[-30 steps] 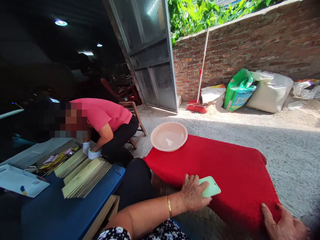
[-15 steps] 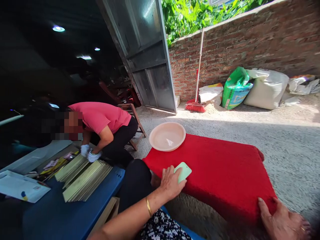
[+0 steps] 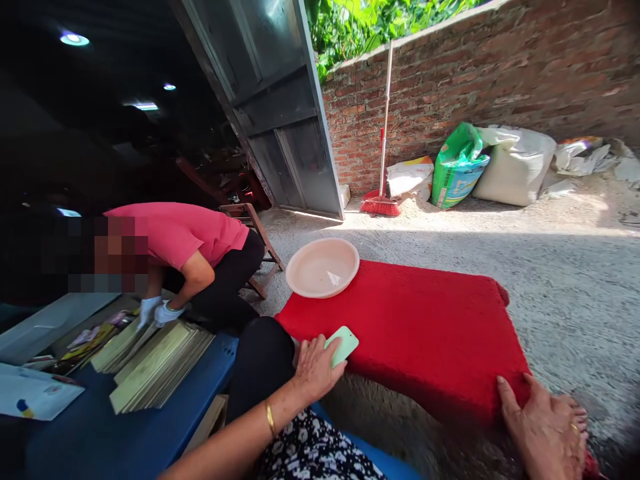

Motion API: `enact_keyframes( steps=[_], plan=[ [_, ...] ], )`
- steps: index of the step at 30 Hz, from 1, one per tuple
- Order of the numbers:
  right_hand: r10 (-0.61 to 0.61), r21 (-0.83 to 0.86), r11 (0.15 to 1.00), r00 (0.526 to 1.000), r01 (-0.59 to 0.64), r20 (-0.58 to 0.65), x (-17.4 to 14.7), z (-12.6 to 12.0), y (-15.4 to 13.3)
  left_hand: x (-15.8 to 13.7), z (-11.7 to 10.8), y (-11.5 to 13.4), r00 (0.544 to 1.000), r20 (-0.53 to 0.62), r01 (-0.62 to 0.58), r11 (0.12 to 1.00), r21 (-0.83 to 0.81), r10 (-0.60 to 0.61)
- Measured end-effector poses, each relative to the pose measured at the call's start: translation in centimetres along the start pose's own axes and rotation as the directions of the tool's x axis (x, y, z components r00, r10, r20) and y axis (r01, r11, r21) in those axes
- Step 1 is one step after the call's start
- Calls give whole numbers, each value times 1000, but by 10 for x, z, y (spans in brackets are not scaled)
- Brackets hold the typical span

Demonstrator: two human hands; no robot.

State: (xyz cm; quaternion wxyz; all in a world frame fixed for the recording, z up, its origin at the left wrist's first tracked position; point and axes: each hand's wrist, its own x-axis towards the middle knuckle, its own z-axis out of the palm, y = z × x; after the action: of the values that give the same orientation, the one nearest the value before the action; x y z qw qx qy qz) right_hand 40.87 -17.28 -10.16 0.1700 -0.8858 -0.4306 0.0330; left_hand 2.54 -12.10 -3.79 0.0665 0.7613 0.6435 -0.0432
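Note:
My left hand (image 3: 320,369) is closed on a pale green flat plastic piece (image 3: 343,345) with rounded corners and a small hole near one corner. It holds the piece at the near left edge of a bench covered with red cloth (image 3: 415,320). At the cloth's near right corner, my right hand (image 3: 543,420) lies with its fingers apart and nothing in them. A pale pink basin (image 3: 323,265) stands at the far left end of the red cloth.
To the left, a co-worker in white gloves (image 3: 165,315) bends over stacked thin boards (image 3: 160,367) on a blue table (image 3: 115,433). Beyond are a metal door (image 3: 293,160), a broom (image 3: 383,203), a green sack (image 3: 457,170) and a whitish sack (image 3: 515,167) along a brick wall.
The view has turned a little, so most things sit further left. My left hand still grips the green piece, and my right stays on the cloth's corner. The co-worker's gloved hands have shifted slightly.

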Motion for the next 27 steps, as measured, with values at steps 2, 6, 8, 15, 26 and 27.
enact_keyframes(
  steps=[2, 6, 8, 15, 26, 27],
  plan=[
    [-36, -26, 999, 999, 35, -21, 1, 1, 1, -7, -8, -27, 994, -6, 105, 993, 48, -105],
    [-53, -51, 997, 998, 51, -36, 2, 1, 0, -10, -12, -24, 991, -34, 127, 991, 43, -126],
    [-30, -49, 998, 999, 29, -34, 2, -1, -1, -5, -8, 4, 999, -41, 24, 1000, 0, -24],
    [-2, -82, 997, 1000, 1, -15, 2, 0, -1, 16, 15, 124, 872, -73, -489, 870, -60, 485],
    [-80, -86, 993, 995, 75, -56, 1, 1, 0, 12, -3, -10, 998, -25, 50, 997, 52, -49],
    [-90, -78, 993, 994, 85, -61, 2, 1, 1, 10, -7, -27, 992, -27, 124, 989, 77, -123]
  ],
)
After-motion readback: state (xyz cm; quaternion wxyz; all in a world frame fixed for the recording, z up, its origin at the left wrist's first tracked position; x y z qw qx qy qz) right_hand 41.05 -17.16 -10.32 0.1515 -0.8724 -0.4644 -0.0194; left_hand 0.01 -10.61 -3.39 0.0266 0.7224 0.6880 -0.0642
